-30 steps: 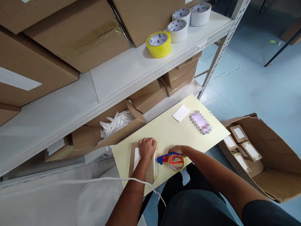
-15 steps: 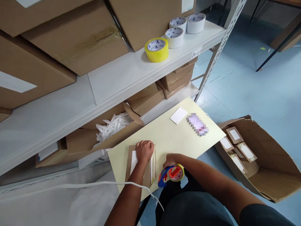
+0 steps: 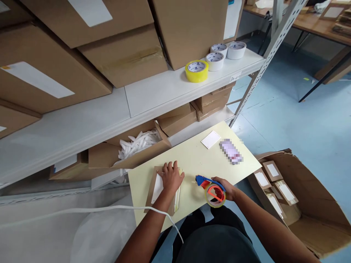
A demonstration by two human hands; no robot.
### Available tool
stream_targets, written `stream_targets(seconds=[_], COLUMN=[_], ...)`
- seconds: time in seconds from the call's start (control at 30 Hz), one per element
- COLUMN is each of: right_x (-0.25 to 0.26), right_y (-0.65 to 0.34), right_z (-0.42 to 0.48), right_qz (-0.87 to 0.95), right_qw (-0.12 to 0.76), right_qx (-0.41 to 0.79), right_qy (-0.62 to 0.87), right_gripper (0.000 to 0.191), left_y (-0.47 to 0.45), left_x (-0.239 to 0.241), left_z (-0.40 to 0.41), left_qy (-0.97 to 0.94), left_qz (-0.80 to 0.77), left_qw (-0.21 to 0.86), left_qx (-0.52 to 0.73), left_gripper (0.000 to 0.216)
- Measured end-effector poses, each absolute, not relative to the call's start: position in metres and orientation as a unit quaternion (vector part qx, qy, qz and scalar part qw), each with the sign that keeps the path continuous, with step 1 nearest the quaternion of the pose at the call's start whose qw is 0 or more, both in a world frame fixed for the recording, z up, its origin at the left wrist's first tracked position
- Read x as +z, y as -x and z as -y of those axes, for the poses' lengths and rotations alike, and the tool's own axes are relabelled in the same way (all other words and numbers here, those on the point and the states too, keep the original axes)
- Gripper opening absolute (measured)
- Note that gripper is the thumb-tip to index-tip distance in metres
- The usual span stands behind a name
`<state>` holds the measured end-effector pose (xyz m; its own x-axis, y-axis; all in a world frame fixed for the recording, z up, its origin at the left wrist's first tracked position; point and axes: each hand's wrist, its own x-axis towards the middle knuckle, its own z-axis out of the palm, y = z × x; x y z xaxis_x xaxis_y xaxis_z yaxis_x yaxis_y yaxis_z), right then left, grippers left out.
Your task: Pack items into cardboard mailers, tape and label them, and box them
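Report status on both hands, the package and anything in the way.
Left hand open on package. Right hand holds tape dispenser, apart from package. White cable crosses package's near edge in view; contact unclear.

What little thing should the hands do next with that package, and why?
Probably slide the left hand onto the tape strip along the right edge of the package and press it flat. That hand rests on the package close to the strip, while the right hand holds the tape dispenser apart from it. I can't tell how firmly the strip is stuck.
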<state>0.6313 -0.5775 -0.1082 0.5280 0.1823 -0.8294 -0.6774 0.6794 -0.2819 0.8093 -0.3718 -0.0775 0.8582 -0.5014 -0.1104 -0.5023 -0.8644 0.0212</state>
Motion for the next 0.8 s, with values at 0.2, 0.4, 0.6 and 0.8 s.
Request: stream_targets(seconds=[0.2, 0.4, 0.6, 0.8], right_x=[-0.105, -0.103, -0.093, -0.069], right_y=[-0.622, -0.623, -0.639, -0.662], right_z=[0.552, 0.544, 0.539, 0.541], right_qz=[-0.418, -0.416, -0.404, -0.382], right_qw=[0.852, 0.871, 0.863, 0.865], right_qx=[0.229, 0.166, 0.107, 0.083], right_qy=[0.216, 0.203, 0.285, 0.315], right_gripper=[0.036, 0.028, 0.021, 0.020], left_y=[-0.803, -0.842, -0.876, -0.856], left_x=[-0.083, -0.061, -0.041, -0.061], left_z=[0.381, 0.365, 0.306, 0.258], left_qy=[0.970, 0.974, 0.951, 0.898], left_qz=[-0.210, -0.134, -0.109, -0.053], left_qw=[0.056, -0.027, -0.200, -0.389], left_qx=[0.106, 0.181, 0.210, 0.197], left_gripper=[0.042, 0.040, 0.046, 0.049])
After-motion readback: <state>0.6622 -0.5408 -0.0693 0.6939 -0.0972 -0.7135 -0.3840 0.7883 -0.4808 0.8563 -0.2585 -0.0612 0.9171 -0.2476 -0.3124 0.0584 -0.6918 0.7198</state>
